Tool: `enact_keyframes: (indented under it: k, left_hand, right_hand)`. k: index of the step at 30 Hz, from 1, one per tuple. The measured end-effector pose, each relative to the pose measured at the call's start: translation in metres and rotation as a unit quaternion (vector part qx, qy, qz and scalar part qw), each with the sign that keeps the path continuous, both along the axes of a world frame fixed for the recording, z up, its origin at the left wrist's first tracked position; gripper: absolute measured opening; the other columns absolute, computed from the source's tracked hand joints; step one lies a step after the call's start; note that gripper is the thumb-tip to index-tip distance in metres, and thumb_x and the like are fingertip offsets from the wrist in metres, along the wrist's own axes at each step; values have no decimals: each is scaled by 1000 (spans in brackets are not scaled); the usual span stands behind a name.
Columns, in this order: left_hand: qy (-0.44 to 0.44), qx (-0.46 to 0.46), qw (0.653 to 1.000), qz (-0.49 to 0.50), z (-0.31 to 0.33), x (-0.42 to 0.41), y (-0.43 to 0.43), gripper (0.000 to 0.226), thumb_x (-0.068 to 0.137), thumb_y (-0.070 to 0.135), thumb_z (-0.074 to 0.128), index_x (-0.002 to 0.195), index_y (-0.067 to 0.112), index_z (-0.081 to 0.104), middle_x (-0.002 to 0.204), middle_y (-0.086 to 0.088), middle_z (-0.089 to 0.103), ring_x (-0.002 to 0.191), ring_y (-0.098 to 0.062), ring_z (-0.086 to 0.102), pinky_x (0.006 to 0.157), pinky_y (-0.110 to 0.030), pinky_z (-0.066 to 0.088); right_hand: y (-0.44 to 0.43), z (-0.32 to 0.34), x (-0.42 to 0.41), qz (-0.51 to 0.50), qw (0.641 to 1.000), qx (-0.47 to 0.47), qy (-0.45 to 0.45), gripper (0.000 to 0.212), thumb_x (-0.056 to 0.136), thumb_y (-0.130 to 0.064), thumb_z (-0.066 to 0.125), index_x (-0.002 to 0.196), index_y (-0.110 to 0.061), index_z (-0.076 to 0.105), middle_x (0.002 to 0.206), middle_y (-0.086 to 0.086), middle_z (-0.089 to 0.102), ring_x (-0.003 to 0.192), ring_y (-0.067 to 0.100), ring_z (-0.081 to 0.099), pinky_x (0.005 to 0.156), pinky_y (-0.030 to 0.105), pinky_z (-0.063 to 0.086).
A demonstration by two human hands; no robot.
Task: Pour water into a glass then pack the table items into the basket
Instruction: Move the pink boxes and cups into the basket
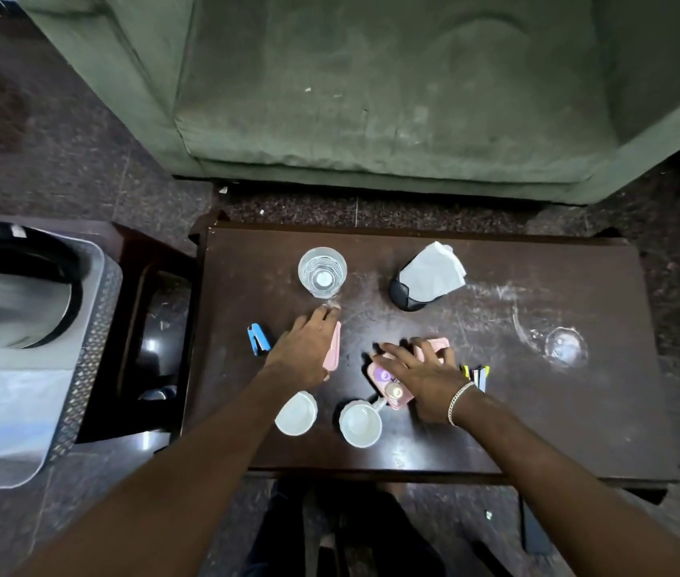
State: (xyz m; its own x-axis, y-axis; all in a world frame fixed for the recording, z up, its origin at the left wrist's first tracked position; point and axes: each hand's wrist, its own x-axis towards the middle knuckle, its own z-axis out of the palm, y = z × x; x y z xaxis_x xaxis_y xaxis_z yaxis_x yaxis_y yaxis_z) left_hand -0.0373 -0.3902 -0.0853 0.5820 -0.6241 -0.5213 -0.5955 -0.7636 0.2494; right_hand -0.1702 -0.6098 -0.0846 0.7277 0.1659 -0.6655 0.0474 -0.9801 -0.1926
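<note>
A glass of water [322, 271] stands at the back left of the dark wooden table [558, 431]. My left hand [302, 347] lies just in front of the glass, closed over a flat pink case [333, 347] whose edge shows beside my palm. My right hand [423, 370], with a silver bracelet on the wrist, rests with spread fingers on a pink box [440, 344] and next to a pink bottle [390, 387]. The grey basket [88, 326] stands left of the table, holding a dark-rimmed dish and a plastic bag.
Two white cups [296, 412] [361, 422] stand near the front edge. A blue stapler [258, 338] lies left of my left hand. A black holder with white tissue [427, 276] is at the back, pens [477, 374] and a clear glass piece [565, 346] to the right. A green sofa [371, 97] stands behind.
</note>
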Motion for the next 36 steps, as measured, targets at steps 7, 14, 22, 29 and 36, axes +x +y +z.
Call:
enact_keyframes:
  k: [7, 14, 22, 29, 36]
  left_hand:
    - [-25, 14, 999, -46, -10, -4, 2, 99, 81, 22, 78, 159, 7, 19, 156, -10, 34, 130, -32, 43, 112, -41, 42]
    - [-6, -17, 999, -29, -4, -4, 7, 95, 81, 17, 81, 157, 9, 24, 153, -8, 35, 129, -30, 42, 107, -43, 46]
    - [-3, -19, 1000, -17, -2, -2, 11, 97, 82, 18, 81, 158, 11, 21, 155, -7, 34, 131, -30, 42, 106, -45, 48]
    - [-3, -22, 1000, -7, -6, 1, 14, 100, 81, 19, 83, 159, 12, 21, 155, -7, 35, 133, -30, 42, 108, -45, 48]
    - [-10, -29, 1000, -4, -10, -1, 18, 98, 82, 17, 81, 159, 11, 21, 155, -8, 35, 131, -30, 44, 108, -44, 46]
  right_hand:
    - [0, -15, 7, 25, 999, -14, -27, 108, 70, -26, 77, 154, -37, 11, 159, -14, 21, 136, 32, 28, 88, 52, 38]
    - [-4, -13, 13, 37, 998, -20, -48, 96, 72, -36, 71, 153, -38, 20, 154, -17, 30, 135, 27, 31, 84, 44, 28]
    - [-7, -11, 23, -63, 996, -13, -66, 101, 61, -72, 60, 149, -37, 26, 150, -17, 37, 128, 22, 31, 82, 43, 25]
    - [-1, -11, 35, -91, 993, -31, -70, 115, 58, -69, 71, 154, -35, 18, 151, -15, 36, 122, 22, 31, 77, 40, 22]
    - [4, -2, 35, -153, 981, 22, -120, 117, 57, -81, 66, 153, -32, 22, 140, 1, 34, 118, 28, 38, 93, 46, 42]
